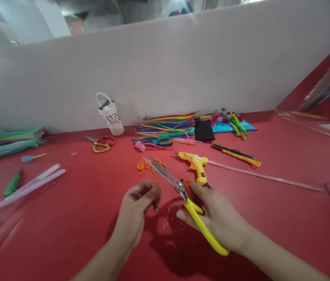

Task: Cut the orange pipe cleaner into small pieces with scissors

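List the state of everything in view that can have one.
Left hand, pinched, apparently on an orange bit.
Right hand, gripping the yellow-handled scissors.
Yellow-handled scissors, blades slightly apart.
Orange pieces, loosely piled.
Glue gun, on its side, glue stick extending from its rear.
White cup, upright.
Other scissors, lying flat, blades apparently closed.
Colored stems, heaped.

Glue gun lies right of the scraps.

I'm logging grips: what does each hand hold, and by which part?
The right hand holds scissors by the yellow handles. The left hand seems to pinch an orange bit, part unclear.
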{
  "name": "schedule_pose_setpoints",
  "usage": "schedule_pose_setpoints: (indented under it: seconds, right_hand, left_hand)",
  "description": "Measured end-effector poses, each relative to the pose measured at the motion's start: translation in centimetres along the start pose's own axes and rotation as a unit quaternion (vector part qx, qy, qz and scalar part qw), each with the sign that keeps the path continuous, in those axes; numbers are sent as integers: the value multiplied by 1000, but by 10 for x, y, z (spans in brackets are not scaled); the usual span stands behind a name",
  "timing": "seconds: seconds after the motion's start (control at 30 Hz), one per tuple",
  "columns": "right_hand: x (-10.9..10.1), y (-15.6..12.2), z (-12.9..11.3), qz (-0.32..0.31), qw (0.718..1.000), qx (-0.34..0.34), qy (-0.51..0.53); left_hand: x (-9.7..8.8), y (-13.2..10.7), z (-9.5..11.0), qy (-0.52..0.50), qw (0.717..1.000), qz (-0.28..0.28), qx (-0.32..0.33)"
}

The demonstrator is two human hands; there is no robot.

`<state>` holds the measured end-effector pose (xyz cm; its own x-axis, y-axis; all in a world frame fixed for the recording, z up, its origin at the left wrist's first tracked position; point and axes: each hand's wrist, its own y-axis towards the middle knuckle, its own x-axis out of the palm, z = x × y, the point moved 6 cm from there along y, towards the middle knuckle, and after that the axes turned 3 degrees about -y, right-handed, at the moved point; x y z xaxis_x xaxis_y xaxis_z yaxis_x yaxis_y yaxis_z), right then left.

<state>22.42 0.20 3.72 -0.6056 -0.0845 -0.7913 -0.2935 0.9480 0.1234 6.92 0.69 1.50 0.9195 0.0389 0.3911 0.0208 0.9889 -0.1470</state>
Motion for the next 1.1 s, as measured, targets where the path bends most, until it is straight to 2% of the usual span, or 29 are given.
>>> schedule_pose_setpoints:
  seconds: [0.13,0.27,0.43,0.73,1.1]
  right_hand:
    - [4,-2,-1,4,988,-49,-149]
    - [11,-5,1,3,971,-94,-219]
    - [17,-10,-1,16,958,-142,-247]
    - [21,-11,-3,23,957,-151,-247]
    - [17,-13,-9,66,945,-173,-270]
  left_hand:
    - [-8,4,11,-78,997,17,10]
    - [-8,1,12,-107,994,20,21]
    - [-8,-4,11,-118,992,38,29]
    - [-8,-5,10,-145,988,53,15]
    - [-7,-5,11,-158,986,44,24]
